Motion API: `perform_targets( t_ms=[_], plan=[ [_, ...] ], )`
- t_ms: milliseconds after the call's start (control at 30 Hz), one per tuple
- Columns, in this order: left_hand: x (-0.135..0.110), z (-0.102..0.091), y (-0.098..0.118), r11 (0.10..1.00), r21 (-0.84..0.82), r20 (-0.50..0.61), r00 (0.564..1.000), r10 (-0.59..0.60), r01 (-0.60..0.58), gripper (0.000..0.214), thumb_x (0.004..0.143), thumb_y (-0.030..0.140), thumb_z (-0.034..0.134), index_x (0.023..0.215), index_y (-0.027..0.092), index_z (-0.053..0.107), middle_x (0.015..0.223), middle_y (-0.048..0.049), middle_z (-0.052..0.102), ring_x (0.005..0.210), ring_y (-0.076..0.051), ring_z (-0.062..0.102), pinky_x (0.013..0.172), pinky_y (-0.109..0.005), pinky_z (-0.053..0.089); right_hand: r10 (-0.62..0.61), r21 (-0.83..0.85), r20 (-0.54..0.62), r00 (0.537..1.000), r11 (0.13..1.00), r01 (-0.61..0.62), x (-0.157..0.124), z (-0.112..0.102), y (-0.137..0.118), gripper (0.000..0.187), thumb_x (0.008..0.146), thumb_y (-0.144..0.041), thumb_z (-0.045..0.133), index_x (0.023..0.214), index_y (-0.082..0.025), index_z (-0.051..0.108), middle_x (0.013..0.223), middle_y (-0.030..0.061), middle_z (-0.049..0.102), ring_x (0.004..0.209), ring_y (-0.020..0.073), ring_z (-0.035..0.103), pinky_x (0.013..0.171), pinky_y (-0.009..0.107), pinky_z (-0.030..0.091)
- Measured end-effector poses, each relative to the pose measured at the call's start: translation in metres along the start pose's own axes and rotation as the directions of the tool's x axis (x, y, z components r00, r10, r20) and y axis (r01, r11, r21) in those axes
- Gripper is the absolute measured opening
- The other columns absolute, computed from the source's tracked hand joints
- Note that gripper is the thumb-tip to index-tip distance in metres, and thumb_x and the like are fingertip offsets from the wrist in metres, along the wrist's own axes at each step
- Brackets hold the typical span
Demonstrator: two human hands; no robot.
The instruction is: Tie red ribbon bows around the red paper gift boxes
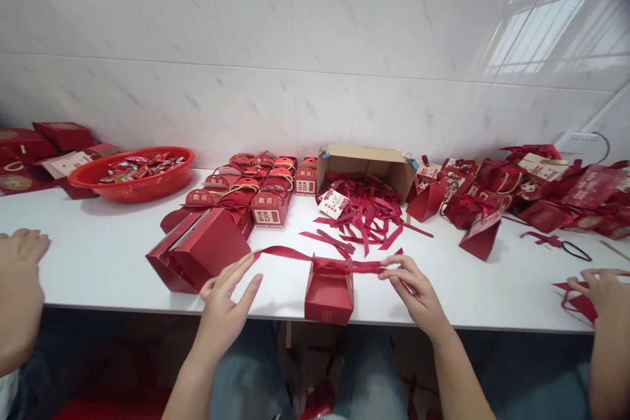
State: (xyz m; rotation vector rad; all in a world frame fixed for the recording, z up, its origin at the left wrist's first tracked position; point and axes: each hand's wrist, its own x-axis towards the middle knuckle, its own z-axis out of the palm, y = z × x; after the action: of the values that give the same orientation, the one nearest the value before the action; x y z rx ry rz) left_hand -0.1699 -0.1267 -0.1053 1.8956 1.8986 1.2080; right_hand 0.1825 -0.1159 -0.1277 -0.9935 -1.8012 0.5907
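A small dark red gift box (329, 298) stands upright at the front edge of the table, between my hands. A red ribbon (288, 252) runs across the top of the box and stretches out to both sides. My left hand (227, 295) has the ribbon's left end at its fingertips, the thumb held apart below; how the fingers grip it is partly hidden. Thumb and fingers of my right hand (411, 285) pinch the ribbon on the right side. Left of the box, close to my left hand, are larger dark red boxes (209, 249).
Loose ribbons (369, 213) spill from a cardboard box (367, 154). Behind stand rows of red boxes (270, 207), and a red basin (130, 187) of wrapped sweets. More gift boxes (492, 184) crowd the right. Other people's hands show at left (22, 275) and right (603, 292).
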Motion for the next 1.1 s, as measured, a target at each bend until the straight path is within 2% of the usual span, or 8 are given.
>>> perform_targets(
  t_ms=[133,233,400,467,633,833,967,1100],
  plan=[
    [-0.017,0.001,-0.028,0.970,-0.077,0.056,0.973,-0.226,0.229,0.050,0.083,0.056,0.043,0.118,0.025,0.060,0.130,-0.0084,0.058,0.126,-0.028,0.046,0.107,-0.047,0.029,0.245,0.078,0.128,0.961,0.963,-0.257,-0.044,-0.005,0.025,0.025,0.094,-0.034,0.045,0.095,-0.027,0.069,0.105,0.0076,0.058,0.103,0.0224,0.056,0.088,0.035,0.045],
    [-0.021,0.009,-0.030,0.957,-0.070,0.192,0.945,-0.263,0.281,0.049,0.082,0.057,0.044,0.117,0.026,0.058,0.130,-0.0076,0.057,0.127,-0.029,0.044,0.106,-0.050,0.031,0.291,0.126,0.105,0.951,0.945,-0.302,-0.061,-0.007,0.035,0.025,0.090,-0.039,0.052,0.107,-0.028,0.067,0.122,0.0087,0.055,0.117,0.0259,0.050,0.094,0.037,0.044],
    [-0.008,0.031,-0.002,0.994,-0.042,0.016,0.995,-0.099,0.100,0.038,0.082,0.048,0.049,0.108,0.021,0.057,0.132,-0.0129,0.049,0.127,-0.032,0.040,0.105,-0.054,0.028,0.357,0.252,-0.148,0.922,0.915,-0.314,-0.042,-0.004,0.023,0.033,0.091,-0.044,0.048,0.116,-0.026,0.058,0.122,0.0095,0.058,0.114,0.0251,0.053,0.093,0.040,0.044],
    [0.001,0.039,0.014,0.982,-0.188,0.117,0.993,0.028,-0.006,0.031,0.084,0.043,0.050,0.106,0.023,0.056,0.127,-0.0106,0.053,0.123,-0.028,0.044,0.106,-0.047,0.031,0.380,0.265,-0.160,0.911,0.906,-0.331,-0.026,0.005,0.011,0.029,0.090,-0.044,0.049,0.107,-0.023,0.060,0.112,0.0092,0.062,0.108,0.0240,0.055,0.093,0.039,0.043],
    [0.020,0.060,0.036,0.926,-0.376,0.363,0.924,0.119,0.029,0.029,0.082,0.040,0.057,0.103,0.021,0.053,0.109,-0.0064,0.058,0.107,-0.021,0.053,0.096,-0.036,0.039,0.376,0.286,0.105,0.921,0.875,-0.390,0.002,0.045,-0.010,0.027,0.083,-0.045,0.060,0.097,-0.021,0.056,0.097,0.0054,0.061,0.094,0.0204,0.058,0.084,0.033,0.045],
    [0.023,0.071,0.031,0.904,-0.399,0.501,0.862,0.073,0.155,0.030,0.075,0.044,0.064,0.083,0.020,0.049,0.071,0.0040,0.049,0.066,-0.013,0.046,0.063,-0.024,0.039,0.456,0.445,0.396,0.797,0.663,-0.601,0.007,0.061,-0.004,0.036,0.074,-0.049,0.069,0.080,-0.019,0.050,0.063,-0.0051,0.047,0.051,0.0073,0.036,0.050,0.022,0.029],
    [0.025,0.071,0.031,0.861,-0.432,0.563,0.826,0.027,0.267,0.037,0.071,0.048,0.066,0.066,0.018,0.045,0.061,0.0057,0.041,0.057,-0.010,0.036,0.054,-0.021,0.029,0.460,0.453,0.392,0.797,0.657,-0.602,0.010,0.059,0.006,0.043,0.076,-0.058,0.062,0.070,-0.017,0.051,0.056,-0.0060,0.038,0.048,0.0066,0.027,0.047,0.022,0.020],
    [0.030,0.067,0.016,0.777,-0.471,0.608,0.792,-0.056,0.417,0.048,0.073,0.060,0.056,0.058,0.021,0.034,0.052,0.0087,0.025,0.045,-0.007,0.021,0.044,-0.021,0.019,0.522,0.450,0.241,0.818,0.687,-0.571,0.004,0.053,0.020,0.045,0.077,-0.060,0.058,0.064,-0.019,0.046,0.052,-0.0077,0.029,0.048,0.0072,0.021,0.046,0.023,0.015]
  ],
)
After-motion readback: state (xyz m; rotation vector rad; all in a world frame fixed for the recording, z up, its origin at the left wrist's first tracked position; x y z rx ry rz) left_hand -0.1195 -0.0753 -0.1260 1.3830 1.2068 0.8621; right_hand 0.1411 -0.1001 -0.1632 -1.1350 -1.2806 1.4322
